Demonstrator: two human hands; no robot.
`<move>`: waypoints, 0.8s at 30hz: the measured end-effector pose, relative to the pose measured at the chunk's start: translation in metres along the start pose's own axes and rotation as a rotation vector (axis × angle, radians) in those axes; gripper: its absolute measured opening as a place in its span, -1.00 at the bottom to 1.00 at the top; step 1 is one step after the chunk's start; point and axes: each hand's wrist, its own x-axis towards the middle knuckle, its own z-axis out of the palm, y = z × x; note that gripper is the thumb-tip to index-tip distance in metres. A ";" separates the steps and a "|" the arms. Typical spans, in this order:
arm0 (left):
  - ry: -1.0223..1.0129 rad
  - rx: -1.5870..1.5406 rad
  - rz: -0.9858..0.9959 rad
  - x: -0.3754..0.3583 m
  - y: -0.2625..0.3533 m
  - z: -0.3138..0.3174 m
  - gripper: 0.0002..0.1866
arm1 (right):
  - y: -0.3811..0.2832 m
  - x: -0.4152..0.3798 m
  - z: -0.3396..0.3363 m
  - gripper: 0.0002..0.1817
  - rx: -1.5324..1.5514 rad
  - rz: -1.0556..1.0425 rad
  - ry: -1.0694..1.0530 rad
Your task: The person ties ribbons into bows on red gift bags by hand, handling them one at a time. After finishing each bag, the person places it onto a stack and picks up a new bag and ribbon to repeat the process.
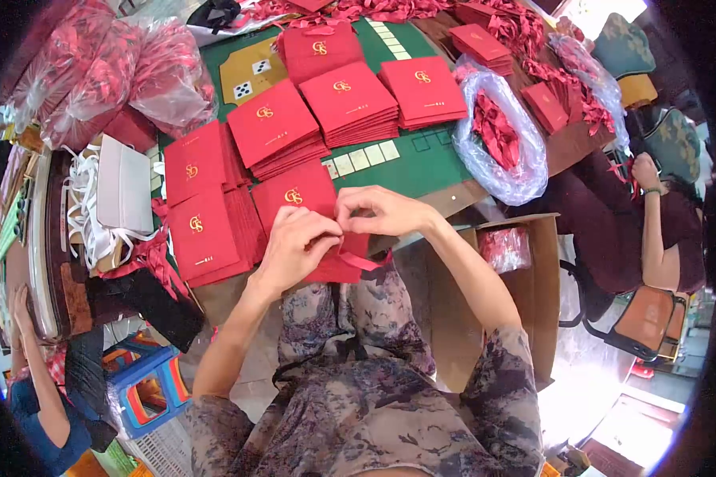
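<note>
Where the fingers [336, 225] of both hands meet, they pinch a red ribbon [359, 260] against the lower right corner of a red envelope [314, 219] with a gold emblem. On the left hand [294, 246] the fingers are curled shut over the envelope's edge, palm down, with the wrist bent and the forearm running down and left toward the body. On the right hand [386, 211] thumb and forefinger are closed on the ribbon's upper end, the other fingers loosely folded; its forearm slants down and right to a patterned sleeve [505, 374].

The envelope lies at the near edge of the green surface [422, 167], tilted, its long axis running from upper left to lower right, emblem facing up. The ribbon's free end trails right, past the surface's edge.

Stacks of red envelopes [350, 99] fan out beyond and to the left. A clear bag of red ribbons [501, 135] sits to the right, and an open cardboard box [533, 278] stands just beside the right forearm. Another person's arm [652, 230] shows at far right.
</note>
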 end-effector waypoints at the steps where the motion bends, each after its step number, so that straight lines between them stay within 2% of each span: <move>1: -0.009 0.006 -0.022 0.001 -0.001 -0.002 -0.84 | 0.005 0.001 0.004 -0.92 -0.007 0.008 0.040; 2: -0.012 0.004 -0.022 0.000 -0.003 -0.002 -0.84 | 0.011 0.002 0.007 -0.92 -0.005 0.010 0.042; 4: -0.091 -0.056 -0.054 -0.004 -0.009 -0.001 -0.82 | 0.025 0.007 0.010 -0.90 0.202 -0.016 0.356; 5: -0.100 0.014 -0.050 -0.006 -0.008 0.002 -0.81 | 0.031 0.009 0.008 -0.90 0.243 0.070 0.479; 6: -0.100 0.016 -0.054 -0.006 -0.009 0.002 -0.81 | 0.029 0.012 0.003 -0.90 0.087 0.073 0.546; 9: -0.011 0.010 -0.127 0.001 -0.010 0.002 -0.82 | 0.031 0.018 0.003 -0.89 0.094 0.127 0.669; 11: -0.006 0.003 -0.160 0.004 -0.013 0.005 -0.82 | 0.029 0.019 0.002 -0.82 -0.104 0.163 0.821; 12: -0.001 0.003 -0.196 0.006 -0.016 0.005 -0.82 | 0.027 0.016 0.004 -0.82 -0.103 0.164 0.818; 14: -0.014 -0.007 -0.270 0.011 -0.024 0.006 -0.82 | 0.018 0.004 0.021 -0.80 -0.226 0.053 1.124; 15: 0.034 0.020 -0.290 0.014 -0.030 0.007 -0.81 | 0.015 -0.011 0.025 -0.84 -0.263 0.096 1.077; 17: 0.077 -0.008 -0.324 0.017 -0.049 0.012 -0.79 | -0.005 -0.045 0.045 -0.85 -0.141 0.222 0.936; 18: 0.082 -0.011 -0.333 0.016 -0.051 0.013 -0.79 | -0.003 -0.063 0.056 -0.87 -0.319 0.224 0.889; 19: 0.134 0.131 -0.280 0.016 -0.051 0.012 -0.78 | -0.009 -0.078 0.071 -0.88 -0.446 0.398 0.808; 20: 0.183 0.274 -0.225 0.016 -0.050 0.011 -0.77 | 0.005 -0.094 0.086 -0.87 -0.573 0.412 0.777; 22: 0.232 0.272 -0.238 0.015 -0.034 0.012 -0.77 | 0.022 -0.105 0.113 -0.86 -0.497 0.443 0.873; 24: 0.271 0.208 -0.217 0.011 -0.018 0.014 -0.78 | 0.035 -0.104 0.126 -0.86 -0.563 0.439 0.897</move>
